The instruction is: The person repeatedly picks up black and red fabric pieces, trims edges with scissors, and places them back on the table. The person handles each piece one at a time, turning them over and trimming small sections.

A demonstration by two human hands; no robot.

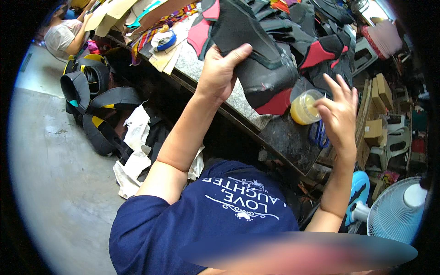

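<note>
My left hand point(219, 71) grips a dark grey and red shaped fabric piece point(256, 59), lifting it above the stone worktop point(238, 103). My right hand point(339, 112) hovers with fingers spread just right of a small clear jar of yellow glue point(305, 107) that stands on the worktop; whether it holds a thin tool I cannot tell. Blue scissors handles point(318, 133) lie under that hand. More grey and red pieces point(321, 50) are piled behind.
Cardboard patterns and coloured scraps point(151, 23) cover the far worktop. Black and yellow strap bundles point(91, 91) and white cloth point(137, 137) lie on the concrete floor at left. Another person point(64, 34) sits far left. A white fan point(398, 211) stands at lower right, boxes point(380, 91) beyond.
</note>
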